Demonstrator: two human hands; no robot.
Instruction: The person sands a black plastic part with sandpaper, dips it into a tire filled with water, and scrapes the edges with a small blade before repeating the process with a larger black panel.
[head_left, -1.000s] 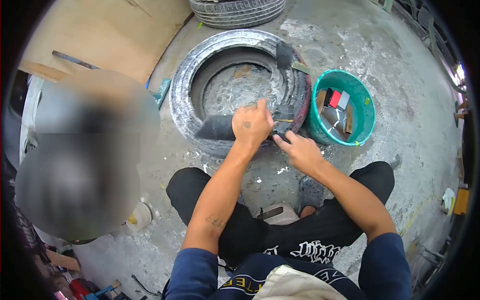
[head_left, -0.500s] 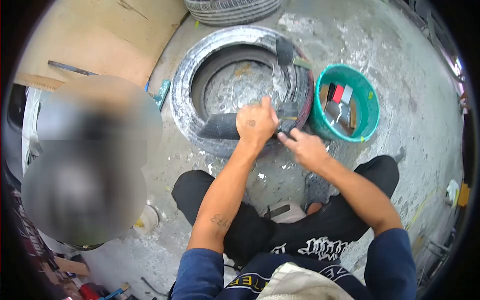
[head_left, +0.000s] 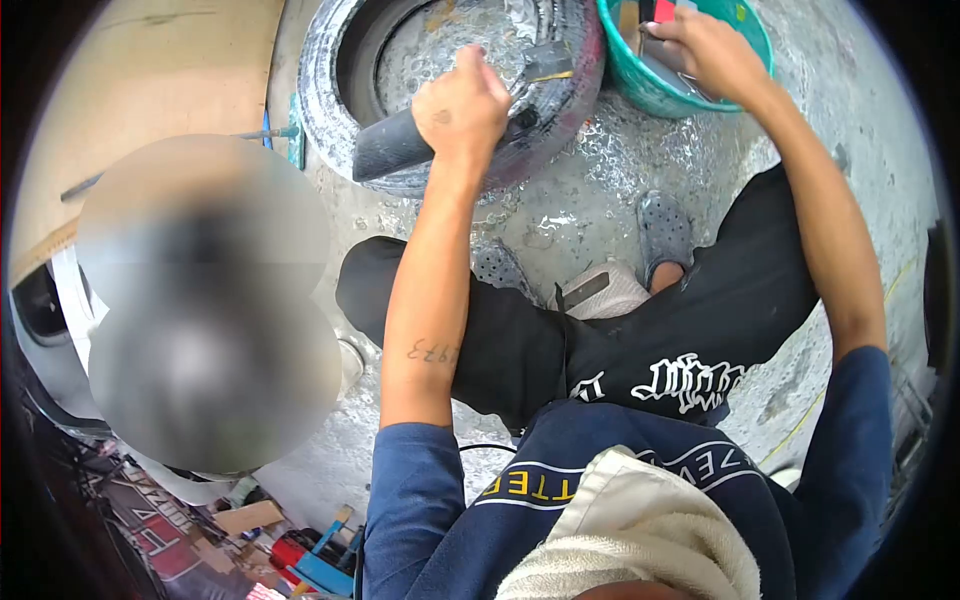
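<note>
My left hand (head_left: pixel 462 108) is closed around a long dark-grey piece (head_left: pixel 390 147) with a broad end, held over the near side of a worn, whitish-smeared tyre (head_left: pixel 325 95). A short dark piece with a yellowish edge (head_left: pixel 549 62) shows over the tyre's right side, near my left fingers. My right hand (head_left: pixel 712 55) is over the green bucket (head_left: pixel 640 88), fingers bent together at its mouth; I cannot tell what they hold. Beside the fingertips, inside the bucket, a red block (head_left: pixel 664 10) shows in part.
A large tan board (head_left: pixel 180 60) and a thin dark strip (head_left: pixel 85 187) are at the left. Wet patches mark the concrete floor (head_left: pixel 560 215) between tyre and bucket. My knees flank the near floor, with a light-coloured object (head_left: pixel 605 292) between them. Boxes and tools (head_left: pixel 300 560) fill the lower left.
My right hand has left the dark-grey piece and reached up to the bucket. My left hand still grips the piece. The head view has tilted, so tyre and bucket sit higher in it.
</note>
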